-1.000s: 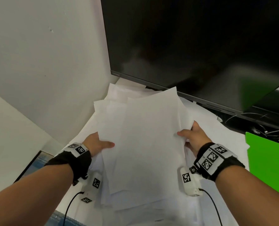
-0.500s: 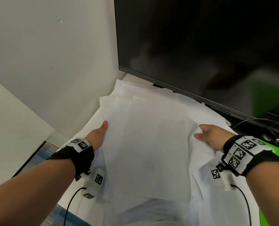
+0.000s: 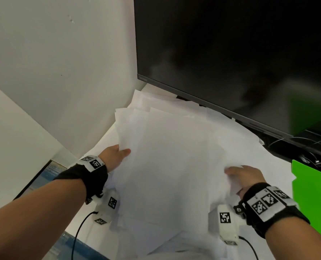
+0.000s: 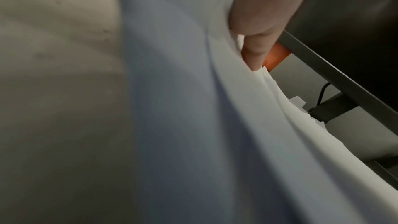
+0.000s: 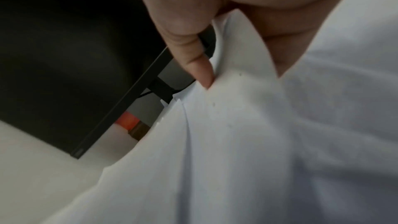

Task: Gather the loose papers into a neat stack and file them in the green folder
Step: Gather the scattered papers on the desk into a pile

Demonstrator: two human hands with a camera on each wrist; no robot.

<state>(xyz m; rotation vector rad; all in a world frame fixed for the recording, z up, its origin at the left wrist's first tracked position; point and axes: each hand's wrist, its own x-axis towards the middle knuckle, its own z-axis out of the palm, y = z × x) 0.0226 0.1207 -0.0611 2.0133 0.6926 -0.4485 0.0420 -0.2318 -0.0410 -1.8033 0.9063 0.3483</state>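
Observation:
A loose, fanned pile of white papers (image 3: 174, 156) lies on the desk in front of the monitor. My left hand (image 3: 116, 154) holds the pile's left edge, thumb on top and fingers under the sheets; the left wrist view shows the papers (image 4: 193, 108) bowed beside a finger (image 4: 256, 28). My right hand (image 3: 244, 177) grips the right edge, pinching sheets between thumb and fingers, seen close as papers (image 5: 237, 142) under a fingertip (image 5: 202, 74). The green folder (image 3: 313, 199) stands at the right edge of the head view, apart from both hands.
A large black monitor (image 3: 231, 53) hangs over the back of the desk, with cables (image 3: 306, 151) under its right side. A white wall (image 3: 52, 72) closes the left. An orange item (image 5: 127, 122) sits under the monitor. The desk's front left edge (image 3: 77, 239) is near my left forearm.
Both hands have spread apart along the pile's sides; the right hand moved right and down and now pinches the sheet edges. The raised top sheets have settled flatter.

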